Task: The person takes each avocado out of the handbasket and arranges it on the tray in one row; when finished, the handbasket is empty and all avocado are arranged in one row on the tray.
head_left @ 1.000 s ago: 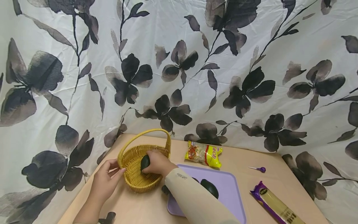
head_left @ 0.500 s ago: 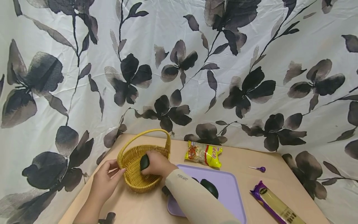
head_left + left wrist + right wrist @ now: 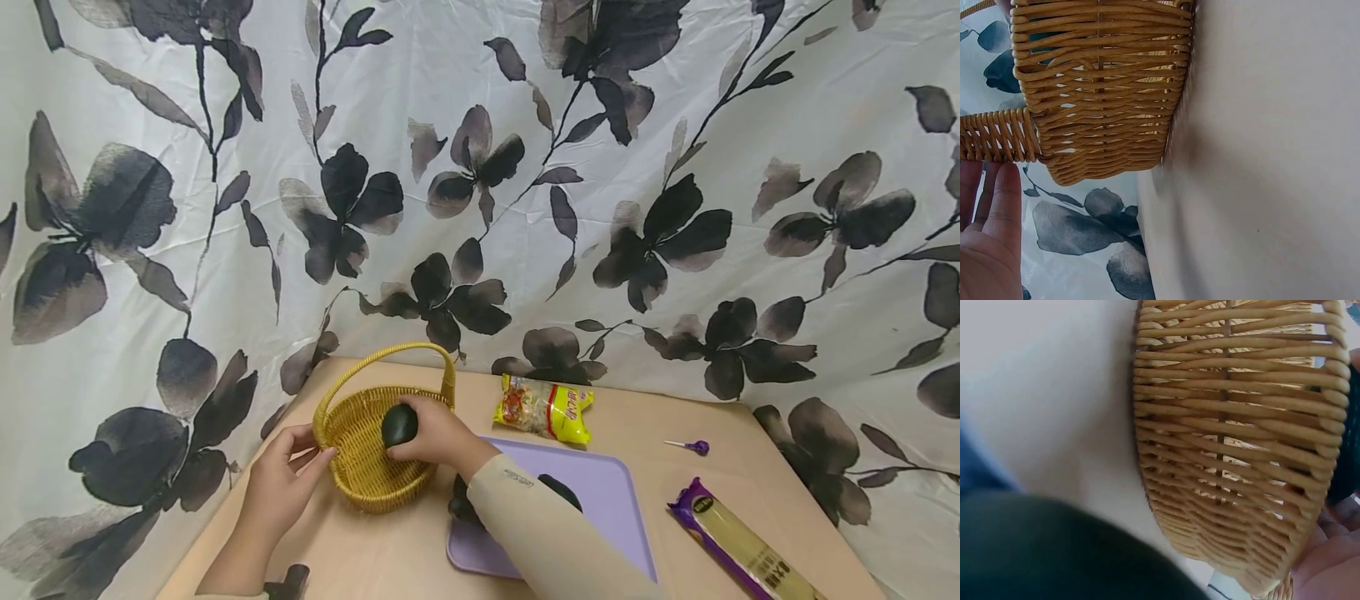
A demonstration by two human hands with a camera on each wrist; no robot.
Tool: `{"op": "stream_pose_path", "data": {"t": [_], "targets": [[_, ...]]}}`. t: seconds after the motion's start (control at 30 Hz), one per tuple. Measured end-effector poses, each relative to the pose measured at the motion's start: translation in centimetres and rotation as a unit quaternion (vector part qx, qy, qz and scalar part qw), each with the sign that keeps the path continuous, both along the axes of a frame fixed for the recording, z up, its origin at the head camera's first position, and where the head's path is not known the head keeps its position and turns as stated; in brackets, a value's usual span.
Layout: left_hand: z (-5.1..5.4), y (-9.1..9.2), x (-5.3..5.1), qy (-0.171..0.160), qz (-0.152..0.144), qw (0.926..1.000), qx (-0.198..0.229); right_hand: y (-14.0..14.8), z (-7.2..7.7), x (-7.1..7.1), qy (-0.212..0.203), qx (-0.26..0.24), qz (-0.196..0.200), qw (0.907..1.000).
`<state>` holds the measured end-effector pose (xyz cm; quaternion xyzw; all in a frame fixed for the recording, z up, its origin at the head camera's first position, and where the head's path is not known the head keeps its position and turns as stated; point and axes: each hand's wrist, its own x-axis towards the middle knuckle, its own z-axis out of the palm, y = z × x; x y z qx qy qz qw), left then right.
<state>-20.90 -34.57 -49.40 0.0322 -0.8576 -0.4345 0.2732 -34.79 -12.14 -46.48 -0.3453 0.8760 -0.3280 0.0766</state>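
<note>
A dark green avocado (image 3: 400, 424) is in my right hand (image 3: 433, 429), whose fingers and thumb grip it over the yellow wicker basket (image 3: 352, 483). In the right wrist view, the basket's woven wall (image 3: 1241, 425) hides part of that hand. My left hand (image 3: 283, 479) pinches the basket at the left foot of its handle (image 3: 322, 425); in the left wrist view its fingers (image 3: 1005, 200) touch the handle base. Another dark green avocado (image 3: 558, 492) lies on the purple tray (image 3: 615, 517), partly covered by my right sleeve.
Behind the tray lies a yellow snack packet (image 3: 543, 408). To the right are a purple lollipop (image 3: 700, 447) and a long purple-ended noodle pack (image 3: 742, 542). A floral cloth (image 3: 480, 250) hangs along the table's back edge.
My right hand has lifted the avocado a little and drawn it rightward, turning it so more of it shows. The left hand keeps its place on the basket.
</note>
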Motion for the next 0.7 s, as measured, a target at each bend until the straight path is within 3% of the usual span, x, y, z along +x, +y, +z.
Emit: {"op": "stream_pose_path", "data": {"t": [0.2, 0.4, 0.7], "targets": [[0.0, 0.1, -0.2, 0.001, -0.012, 0.9999, -0.003, 2.3, 0.2, 0.3, -0.025, -0.027, -0.011, 0.9993], [0.3, -0.1, -0.2, 0.000, -0.010, 0.9999, -0.006, 3.7, 1.2, 0.9, -0.013, -0.061, -0.008, 0.9980], [0.3, -0.1, -0.1, 0.000, -0.007, 1.0000, -0.002, 5.2, 2.5, 2.4, -0.022, -0.139, 0.030, 0.9896]]}}
